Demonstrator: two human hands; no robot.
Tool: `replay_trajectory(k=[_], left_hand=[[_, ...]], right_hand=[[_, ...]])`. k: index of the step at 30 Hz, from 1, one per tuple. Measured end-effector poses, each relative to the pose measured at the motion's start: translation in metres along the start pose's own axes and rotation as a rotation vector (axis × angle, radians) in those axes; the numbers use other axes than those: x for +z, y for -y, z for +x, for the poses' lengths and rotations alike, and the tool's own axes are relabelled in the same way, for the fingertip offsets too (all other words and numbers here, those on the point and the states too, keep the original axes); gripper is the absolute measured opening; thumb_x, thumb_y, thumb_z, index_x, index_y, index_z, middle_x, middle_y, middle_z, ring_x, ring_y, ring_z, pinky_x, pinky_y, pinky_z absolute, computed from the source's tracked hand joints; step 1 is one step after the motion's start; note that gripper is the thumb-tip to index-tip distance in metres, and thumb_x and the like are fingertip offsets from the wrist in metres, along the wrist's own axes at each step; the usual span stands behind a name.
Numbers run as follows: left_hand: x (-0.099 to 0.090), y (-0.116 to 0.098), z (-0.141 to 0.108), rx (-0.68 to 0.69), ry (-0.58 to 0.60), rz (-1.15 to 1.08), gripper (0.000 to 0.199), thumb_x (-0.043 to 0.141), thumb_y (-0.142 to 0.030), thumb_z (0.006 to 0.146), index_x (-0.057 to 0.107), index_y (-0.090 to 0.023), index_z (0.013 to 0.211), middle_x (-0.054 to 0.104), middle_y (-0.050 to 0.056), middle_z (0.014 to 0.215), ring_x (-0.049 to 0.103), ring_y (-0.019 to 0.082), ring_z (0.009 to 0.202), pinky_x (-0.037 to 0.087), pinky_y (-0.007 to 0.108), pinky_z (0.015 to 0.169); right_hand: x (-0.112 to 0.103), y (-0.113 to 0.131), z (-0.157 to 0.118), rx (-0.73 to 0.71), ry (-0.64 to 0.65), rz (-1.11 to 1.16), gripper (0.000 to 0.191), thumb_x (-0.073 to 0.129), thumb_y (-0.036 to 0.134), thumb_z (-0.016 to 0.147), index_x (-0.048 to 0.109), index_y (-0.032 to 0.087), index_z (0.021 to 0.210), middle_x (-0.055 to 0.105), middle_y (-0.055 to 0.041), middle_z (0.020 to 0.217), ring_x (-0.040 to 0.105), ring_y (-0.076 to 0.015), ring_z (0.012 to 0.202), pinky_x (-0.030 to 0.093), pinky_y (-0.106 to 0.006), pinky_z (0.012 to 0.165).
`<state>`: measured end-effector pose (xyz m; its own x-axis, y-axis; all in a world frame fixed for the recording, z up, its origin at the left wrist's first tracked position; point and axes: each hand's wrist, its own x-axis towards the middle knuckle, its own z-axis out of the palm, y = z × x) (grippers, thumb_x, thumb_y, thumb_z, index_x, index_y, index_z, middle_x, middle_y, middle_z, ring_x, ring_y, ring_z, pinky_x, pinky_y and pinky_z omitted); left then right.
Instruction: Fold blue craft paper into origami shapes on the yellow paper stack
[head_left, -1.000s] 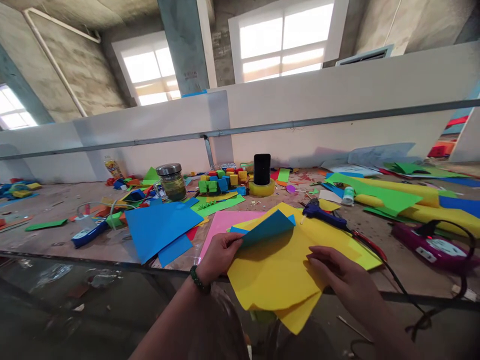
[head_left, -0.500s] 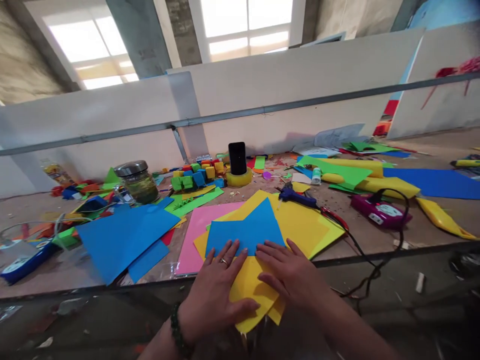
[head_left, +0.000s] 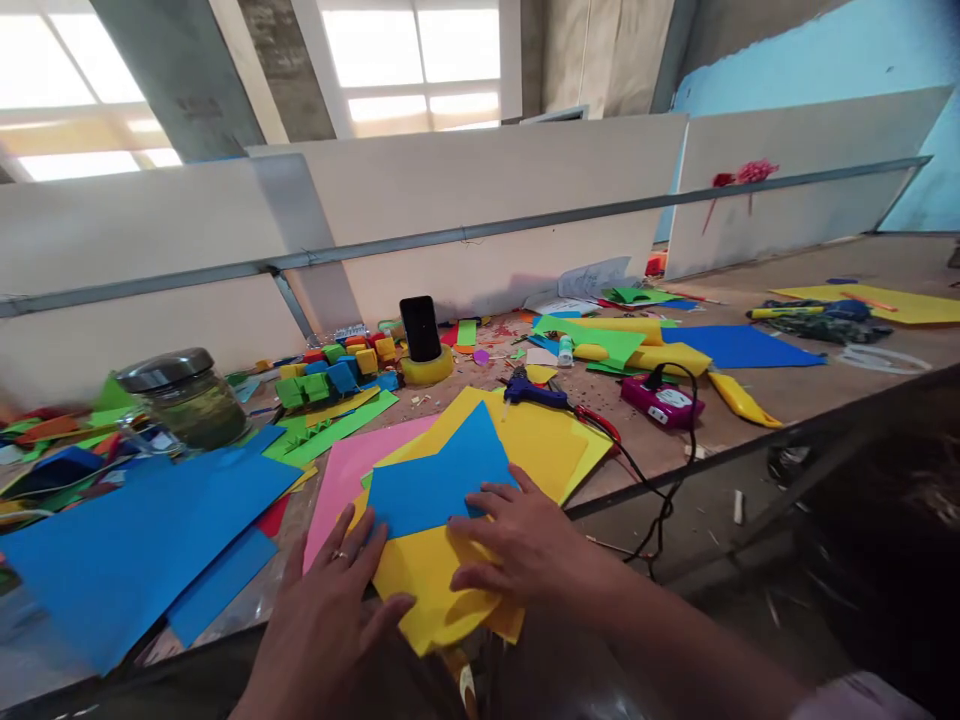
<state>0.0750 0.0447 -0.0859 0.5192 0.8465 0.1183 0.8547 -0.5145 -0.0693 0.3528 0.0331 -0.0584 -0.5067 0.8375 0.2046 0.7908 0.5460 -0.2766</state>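
Note:
A blue paper piece (head_left: 439, 475) with a notched top edge lies over yellow paper (head_left: 427, 580), which hangs past the table's front edge. My left hand (head_left: 330, 585), wearing a ring, has its fingers spread at the left side of these sheets, fingertips by the blue piece's lower left corner. My right hand (head_left: 517, 540) rests with fingers spread on the right part of the blue and yellow paper. Neither hand grips anything. Under the blue piece are more yellow sheets (head_left: 547, 440) and a pink sheet (head_left: 341, 475).
A glue gun (head_left: 536, 390) lies on the yellow sheets, its cord running to a purple power strip (head_left: 660, 400). Blue sheets (head_left: 157, 520) and a glass jar (head_left: 191, 400) stand left. Behind are foam blocks (head_left: 341, 370) and a phone (head_left: 420, 328) on a tape roll (head_left: 427, 370).
The view has swung to the right. My left hand has slid off the blue piece's middle to its left side, while my right hand stays on the paper.

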Motion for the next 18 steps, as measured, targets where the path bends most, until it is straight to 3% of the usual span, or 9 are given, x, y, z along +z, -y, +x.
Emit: replay_trajectory(k=[2,4,6,9,12,18], left_hand=[[-0.007,-0.012,0.013,0.041,-0.014,0.009,0.066,0.043,-0.066,0.088,0.049,-0.028,0.141,0.042,0.009,0.149,0.037,0.036,0.139,0.03,0.062,0.109],[-0.009,-0.025,0.025,0.134,-0.002,-0.015,0.066,0.043,-0.065,0.089,0.047,-0.027,0.143,0.042,0.009,0.149,0.041,0.034,0.138,0.035,0.054,0.109],[-0.003,-0.036,0.032,0.169,0.015,-0.024,0.07,0.043,-0.064,0.089,0.045,-0.02,0.144,0.04,0.012,0.149,0.043,0.032,0.136,0.04,0.049,0.106],[0.01,-0.042,0.031,0.18,-0.032,-0.013,0.077,0.043,-0.066,0.087,0.044,-0.014,0.144,0.036,0.015,0.151,0.042,0.034,0.136,0.039,0.05,0.105],[0.018,-0.04,0.026,0.191,-0.089,-0.029,0.081,0.042,-0.068,0.087,0.037,-0.015,0.148,0.034,0.015,0.152,0.039,0.034,0.139,0.034,0.053,0.108],[0.014,-0.041,0.026,0.152,-0.083,-0.114,0.089,0.041,-0.075,0.083,0.034,-0.018,0.15,0.036,0.015,0.152,0.04,0.037,0.137,0.029,0.058,0.11]], right_hand=[[-0.001,0.008,0.011,-0.039,0.007,-0.126,0.054,0.043,0.068,0.087,0.071,0.026,0.106,0.07,-0.0111,0.104,0.06,-0.0296,0.105,0.033,-0.056,0.102],[0.001,0.013,0.021,-0.144,-0.027,-0.231,0.045,0.05,0.06,0.089,0.071,0.022,0.102,0.069,-0.0112,0.101,0.059,-0.0282,0.103,0.038,-0.048,0.096],[0.006,0.011,0.027,-0.315,-0.07,-0.297,0.031,0.053,0.046,0.093,0.069,0.02,0.101,0.067,-0.0101,0.105,0.058,-0.024,0.097,0.043,-0.039,0.085],[0.011,0.001,0.03,-0.511,-0.077,-0.34,0.018,0.051,0.029,0.095,0.066,0.019,0.093,0.067,-0.0064,0.102,0.054,-0.0173,0.077,0.041,-0.031,0.067],[0.01,-0.008,0.032,-0.535,-0.085,-0.316,0.018,0.049,0.026,0.096,0.064,0.018,0.09,0.067,-0.005,0.099,0.053,-0.016,0.072,0.039,-0.03,0.062],[0.008,-0.015,0.037,-0.452,-0.105,-0.18,0.026,0.044,0.03,0.099,0.065,0.017,0.092,0.069,-0.0056,0.09,0.057,-0.0159,0.082,0.043,-0.028,0.073]])
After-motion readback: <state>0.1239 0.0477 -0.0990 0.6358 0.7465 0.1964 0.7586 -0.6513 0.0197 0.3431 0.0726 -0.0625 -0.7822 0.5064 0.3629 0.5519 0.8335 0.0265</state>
